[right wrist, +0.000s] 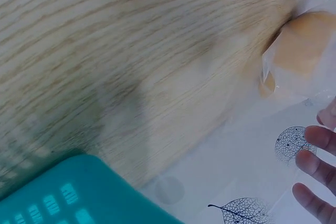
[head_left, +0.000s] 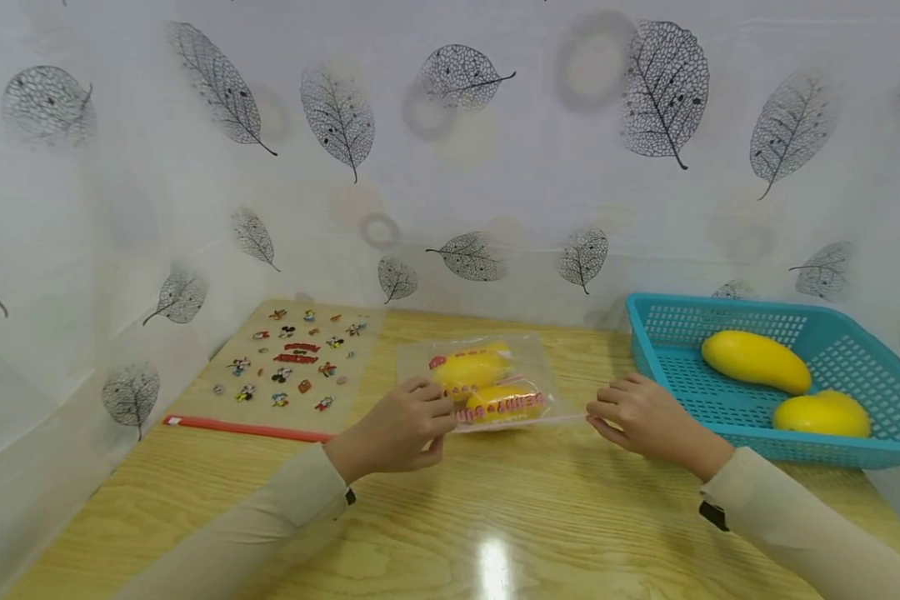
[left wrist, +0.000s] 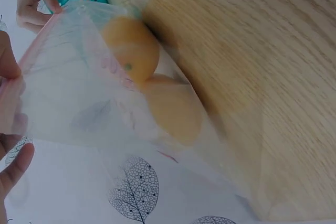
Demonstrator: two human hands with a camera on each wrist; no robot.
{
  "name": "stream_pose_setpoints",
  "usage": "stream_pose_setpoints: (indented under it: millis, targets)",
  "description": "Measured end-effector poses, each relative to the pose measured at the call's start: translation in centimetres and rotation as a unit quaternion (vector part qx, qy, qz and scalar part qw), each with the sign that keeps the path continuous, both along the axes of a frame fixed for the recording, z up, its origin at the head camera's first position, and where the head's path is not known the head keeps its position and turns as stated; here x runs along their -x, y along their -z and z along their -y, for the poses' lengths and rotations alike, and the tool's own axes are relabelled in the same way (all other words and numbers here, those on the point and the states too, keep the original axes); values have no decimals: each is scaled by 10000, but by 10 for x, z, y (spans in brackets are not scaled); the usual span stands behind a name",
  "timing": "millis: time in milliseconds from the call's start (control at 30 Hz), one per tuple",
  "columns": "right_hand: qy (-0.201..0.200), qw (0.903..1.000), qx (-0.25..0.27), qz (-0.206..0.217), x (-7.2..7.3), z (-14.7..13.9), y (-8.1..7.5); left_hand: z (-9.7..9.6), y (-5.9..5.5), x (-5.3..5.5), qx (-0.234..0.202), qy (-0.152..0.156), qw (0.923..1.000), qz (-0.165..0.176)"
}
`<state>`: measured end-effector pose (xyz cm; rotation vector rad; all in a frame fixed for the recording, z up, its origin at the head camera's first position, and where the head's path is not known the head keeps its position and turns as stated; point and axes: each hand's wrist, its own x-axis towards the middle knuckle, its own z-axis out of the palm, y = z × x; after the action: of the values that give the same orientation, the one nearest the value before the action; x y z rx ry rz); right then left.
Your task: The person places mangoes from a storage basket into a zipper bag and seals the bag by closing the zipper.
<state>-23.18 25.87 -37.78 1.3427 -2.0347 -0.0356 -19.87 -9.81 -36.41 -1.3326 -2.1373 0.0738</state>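
A clear zip bag (head_left: 532,354) with red "BERRY" lettering lies at the middle of the table. Inside are two yellow mangoes, the rear mango (head_left: 468,371) and the front mango (head_left: 498,402), seen through the plastic also in the left wrist view. My left hand (head_left: 405,425) grips the bag's near edge at the left, its fingers on the pink zip strip in the left wrist view. The right hand (head_left: 645,418) pinches the right end of that strip between thumb and fingers. Between the hands, the strip runs nearly straight.
A blue plastic basket (head_left: 648,346) stands at the right, with one mango (head_left: 756,361) and another mango (head_left: 821,414) in it. To the left lies a flat bag (head_left: 300,379) with cartoon prints and a red slider strip (head_left: 247,429). A leaf-patterned white curtain (head_left: 487,183) rises behind the table.
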Motion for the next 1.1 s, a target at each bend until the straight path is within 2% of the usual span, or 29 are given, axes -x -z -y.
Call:
stream_pose_setpoints:
  millis: [200,333,500,633,833,1100]
  targets:
    - [171,9998,44,-111,1,2,-2,-3,1,-3,-47,105,9997,214]
    - [431,9991,24,-41,4,2,-3,-9,0,-7,-47,132,9996,239]
    - [764,9971,35,0,7,4,-3,-21,2,-12,47,-105,9995,301]
    - [912,9958,68,-68,5,6,-4,-30,4,-15,-102,-298,9990,318]
    - [1182,9929,158,2,-4,13,-2,-38,7,-19,-356,-505,9976,320]
    - [1380,9880,662,203,-24,29,-3,-45,9,-26,-582,-808,9936,542]
